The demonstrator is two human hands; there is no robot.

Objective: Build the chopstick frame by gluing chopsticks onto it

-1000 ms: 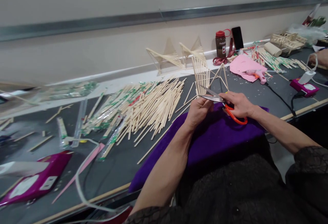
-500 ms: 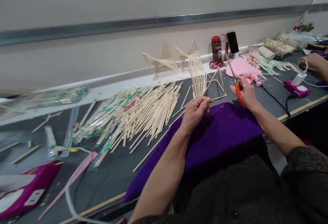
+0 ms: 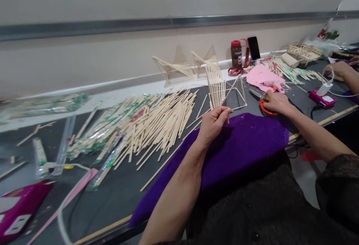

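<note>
My left hand (image 3: pixel 214 123) is closed in a pinch over the purple cloth (image 3: pixel 244 140); whatever sits between its fingertips is too small to make out. Just beyond it stands a frame of thin wooden sticks (image 3: pixel 215 86), with a fan of slats and an open triangular part. On the dark tabletop to the right lie scissors with orange handles (image 3: pixel 268 111). My right hand (image 3: pixel 277 102) reaches down over them, fingers curled by the handles and a small yellow part. Its fingertips are partly hidden, so what they grip is unclear.
Loose wooden sticks (image 3: pixel 165 120) and wrapped chopsticks (image 3: pixel 103 129) spread to the left. Two finished-looking stick models (image 3: pixel 179 65) stand by the wall. A bottle (image 3: pixel 236 55), a phone (image 3: pixel 254 48), pink paper (image 3: pixel 263 76) and a magenta box (image 3: pixel 322 99) are right. Another person's hand (image 3: pixel 338 69) works far right.
My right hand has come down to the tabletop and the scissors, upright in it before, now lie on the table. My left hand keeps its pinch in nearly the same place.
</note>
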